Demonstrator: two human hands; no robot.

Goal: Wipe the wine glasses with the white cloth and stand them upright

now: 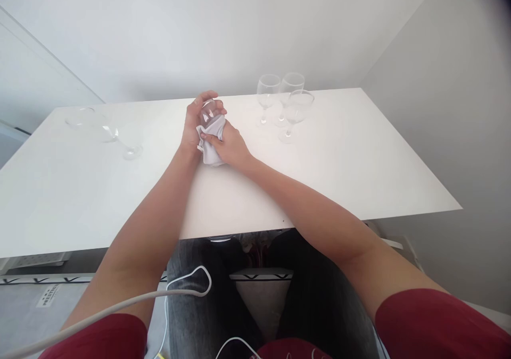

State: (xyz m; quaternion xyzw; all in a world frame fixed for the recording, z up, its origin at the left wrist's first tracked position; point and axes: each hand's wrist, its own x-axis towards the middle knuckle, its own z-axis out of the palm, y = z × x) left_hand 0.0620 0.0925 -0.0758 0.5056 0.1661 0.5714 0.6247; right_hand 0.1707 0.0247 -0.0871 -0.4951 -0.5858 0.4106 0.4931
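My left hand (192, 120) is wrapped round the far and left side of a clear wine glass (208, 113), its fingers curled over the bowl. A light grey cloth (211, 149) covers the lower part of that glass, so its stem and foot are hidden. My right hand (235, 145) grips the cloth, thumb on top, and presses it against the glass. Both hands are close together above the white table (327, 162).
Three clear stemmed glasses stand upright to the right, the nearest glass (300, 106) in front. On the left, clear glasses (85, 118) lie on their sides. A wall (179, 34) borders the table's back. White cables (187, 291) hang near my lap.
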